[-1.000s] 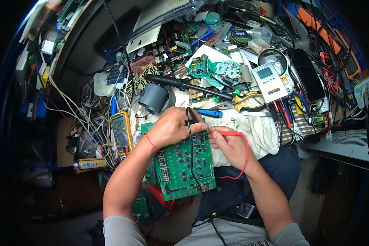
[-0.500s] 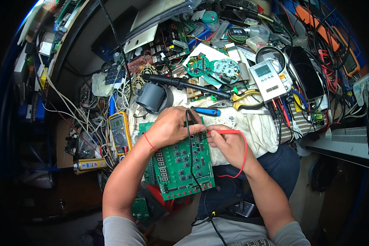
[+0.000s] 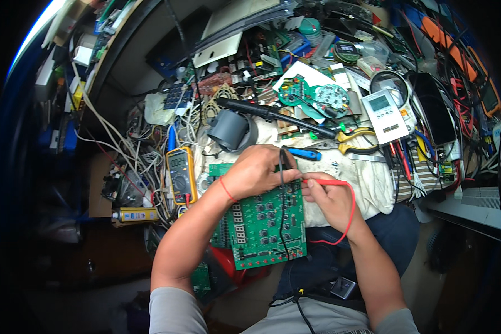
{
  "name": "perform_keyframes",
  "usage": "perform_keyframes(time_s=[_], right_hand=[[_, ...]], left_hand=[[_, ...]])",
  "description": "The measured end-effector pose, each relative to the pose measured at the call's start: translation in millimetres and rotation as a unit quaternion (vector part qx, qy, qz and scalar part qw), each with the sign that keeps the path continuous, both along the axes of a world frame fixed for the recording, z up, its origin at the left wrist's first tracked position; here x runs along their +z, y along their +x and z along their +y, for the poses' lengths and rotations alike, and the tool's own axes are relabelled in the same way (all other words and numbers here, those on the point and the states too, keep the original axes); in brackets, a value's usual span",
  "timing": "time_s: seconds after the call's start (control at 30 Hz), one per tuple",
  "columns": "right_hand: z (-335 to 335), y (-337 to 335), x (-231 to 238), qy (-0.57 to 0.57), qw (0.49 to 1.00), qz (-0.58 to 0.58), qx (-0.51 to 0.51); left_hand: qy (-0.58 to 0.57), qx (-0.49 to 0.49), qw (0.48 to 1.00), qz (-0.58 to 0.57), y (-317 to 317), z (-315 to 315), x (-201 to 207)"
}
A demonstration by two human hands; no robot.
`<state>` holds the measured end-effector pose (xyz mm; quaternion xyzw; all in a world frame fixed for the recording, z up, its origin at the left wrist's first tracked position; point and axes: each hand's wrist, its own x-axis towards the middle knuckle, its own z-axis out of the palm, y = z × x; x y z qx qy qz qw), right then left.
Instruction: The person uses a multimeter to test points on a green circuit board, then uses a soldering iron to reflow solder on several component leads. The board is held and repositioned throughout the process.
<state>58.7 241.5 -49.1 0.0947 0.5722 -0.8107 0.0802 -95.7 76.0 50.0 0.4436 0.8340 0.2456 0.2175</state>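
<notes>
A green circuit board (image 3: 275, 214) with rows of push buttons and a strip of digit displays lies tilted over the near edge of the cloth. Across its upper part reaches my left hand (image 3: 256, 170), its fingers closed on a black test probe (image 3: 284, 161) whose cable runs down over the board. At the upper right edge, my right hand (image 3: 328, 197) pinches a red test probe (image 3: 328, 182) pointing left toward the left fingertips. Both probe tips are hidden by fingers. Left of the board stands a yellow multimeter (image 3: 181, 175) with its display lit.
A whitish cloth (image 3: 367, 189) lies beyond the board. On it are a grey cup-like holder (image 3: 227, 131), a blue-handled tool (image 3: 305, 154), yellow-black pliers (image 3: 356, 139) and a white handheld tester (image 3: 385, 117). Tangled cables (image 3: 125, 156) crowd the left.
The whole view has shifted, so everything sits further right in the picture. The multimeter's reading differs. Both hands keep nearly the same place at the board's upper edge.
</notes>
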Motion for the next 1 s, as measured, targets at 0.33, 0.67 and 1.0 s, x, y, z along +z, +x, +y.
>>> perform_keyframes(time_s=[0.33, 0.67, 1.0], right_hand=[[-2.4, 1.4, -1.9, -0.024, 0.999, 0.003, -0.031], [-0.1, 1.7, 0.6, 0.012, 1.000, -0.002, -0.012], [-0.4, 2.2, -0.2, 0.002, 1.000, 0.005, -0.017]], left_hand=[[-0.025, -0.025, 0.999, 0.023, -1.7, -1.4, -0.4], [-0.022, -0.022, 0.999, 0.024, -2.2, -1.0, -4.0], [-0.025, -0.021, 0.999, 0.034, -1.0, -0.1, 0.0]])
